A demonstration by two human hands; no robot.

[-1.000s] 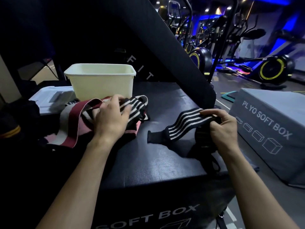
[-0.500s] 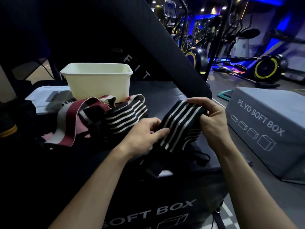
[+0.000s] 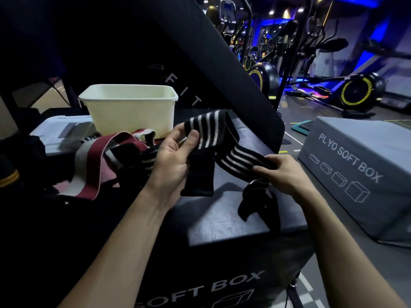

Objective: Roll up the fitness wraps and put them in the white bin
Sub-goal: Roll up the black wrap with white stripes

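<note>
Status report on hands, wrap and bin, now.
Left hand pinches the striped wrap, right hand grips its other end. Wrap unrolled, held above the box. Bin behind, open; nothing blocking it.

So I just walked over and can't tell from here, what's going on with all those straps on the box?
A person is holding a black wrap with white stripes in both hands above a black soft box. The left hand pinches one end under the thumb, while the right hand grips it further along; it is stretched out, not yet rolled. More wraps, including a maroon and white one, lie in a heap to the left. The white bin stands behind them; its inside isn't visible.
</note>
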